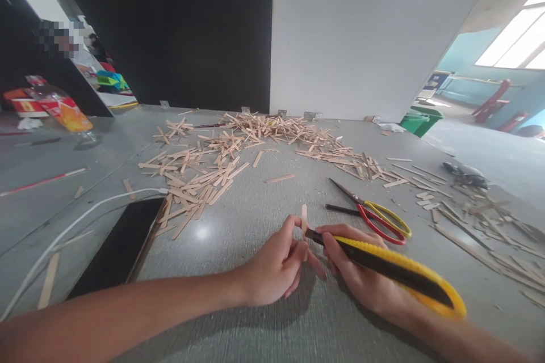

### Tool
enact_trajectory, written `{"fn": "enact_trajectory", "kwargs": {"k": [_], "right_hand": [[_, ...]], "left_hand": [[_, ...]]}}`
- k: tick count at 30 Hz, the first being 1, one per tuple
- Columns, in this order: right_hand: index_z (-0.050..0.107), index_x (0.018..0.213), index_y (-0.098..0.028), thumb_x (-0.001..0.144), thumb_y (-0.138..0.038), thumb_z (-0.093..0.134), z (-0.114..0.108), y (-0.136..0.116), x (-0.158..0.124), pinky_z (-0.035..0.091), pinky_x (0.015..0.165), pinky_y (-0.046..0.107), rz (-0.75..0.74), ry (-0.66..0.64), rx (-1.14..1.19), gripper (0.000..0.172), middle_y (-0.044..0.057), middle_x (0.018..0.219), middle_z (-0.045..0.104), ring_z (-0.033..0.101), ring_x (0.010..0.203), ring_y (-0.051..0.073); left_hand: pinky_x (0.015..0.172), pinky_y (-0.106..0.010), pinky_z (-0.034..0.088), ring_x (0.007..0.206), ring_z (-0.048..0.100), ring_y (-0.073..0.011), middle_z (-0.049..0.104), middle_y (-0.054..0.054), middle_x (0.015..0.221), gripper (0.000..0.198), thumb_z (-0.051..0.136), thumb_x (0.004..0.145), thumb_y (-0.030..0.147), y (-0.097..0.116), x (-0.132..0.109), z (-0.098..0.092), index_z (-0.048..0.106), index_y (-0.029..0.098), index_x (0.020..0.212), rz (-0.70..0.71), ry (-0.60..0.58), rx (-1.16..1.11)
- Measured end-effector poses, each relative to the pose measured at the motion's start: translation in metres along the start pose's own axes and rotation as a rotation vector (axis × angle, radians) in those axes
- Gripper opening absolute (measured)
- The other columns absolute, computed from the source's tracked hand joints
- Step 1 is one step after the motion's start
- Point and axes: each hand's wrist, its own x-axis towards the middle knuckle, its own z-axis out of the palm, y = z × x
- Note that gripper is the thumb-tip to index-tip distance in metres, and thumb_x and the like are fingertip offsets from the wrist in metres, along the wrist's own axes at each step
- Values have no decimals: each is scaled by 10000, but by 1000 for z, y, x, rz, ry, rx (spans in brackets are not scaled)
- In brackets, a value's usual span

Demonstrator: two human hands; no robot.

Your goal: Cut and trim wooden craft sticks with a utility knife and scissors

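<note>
Between its thumb and fingers, my left hand (281, 266) pinches a small wooden craft stick (304, 216), held upright just above the table. My right hand (361, 272) is closed around a yellow and black utility knife (395, 269), whose tip end meets the stick near my left fingers. How far the blade is out cannot be made out. Beyond the right hand lie scissors (385, 221) with one red and one yellow handle, and a dark thin bar (342, 209) beside them.
Heaped craft sticks (272, 130) spread along the panels at the back. A black phone (121, 244) with a white cable (80, 218) lies at left, an orange drink bottle (63, 110) behind it. Wood strips (468, 232) are scattered at right. A green bin (421, 120) stands past the table.
</note>
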Motion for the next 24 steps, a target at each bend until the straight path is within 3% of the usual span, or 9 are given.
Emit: {"fn": "enact_trajectory", "kwargs": {"k": [2,4,9,13,18,24], "right_hand": [[769,937,-220,998,-291,639,-2,-5,2,521,487,233,-97,11,-1,160,1,667,754,638,475,133],[760,935,-216,1007,-295,629,-2,-5,4,507,475,224,-79,-28,30,169,-7,641,737,625,466,125],[707,962,-197,1035,-528,600,4,9,5,443,378,212,288,-48,318,355,-38,571,614,566,399,118],[684,941,-174,959,-615,683,7,14,9,437,348,192,441,-43,552,441,-32,628,619,549,376,97],[698,951,-165,941,-604,715,7,22,13,417,352,179,503,-81,683,439,-35,616,605,502,388,81],[706,990,-168,944,-586,723,7,26,12,433,377,197,495,-104,711,420,-29,636,616,518,411,89]], "left_hand": [[379,-179,326,364,371,-33,735,-26,899,226,330,1135,478,-1,0,0,314,254,1114,2,11,1],[375,-180,331,370,385,-34,734,-32,920,234,349,1130,483,-1,0,0,319,251,1127,7,16,6],[378,-192,314,364,374,-41,743,-36,886,214,329,1138,457,3,0,-1,324,243,1141,24,-16,-1],[398,-191,320,369,390,-48,724,-9,814,189,329,1139,423,4,1,-4,336,234,1148,31,-48,-20],[415,-189,331,385,409,-44,774,-80,942,188,322,1134,386,4,2,-7,334,216,1212,26,-75,-70],[416,-184,329,375,426,-42,787,-87,929,143,330,1130,337,3,2,-10,338,217,1208,35,-101,-128]]}}
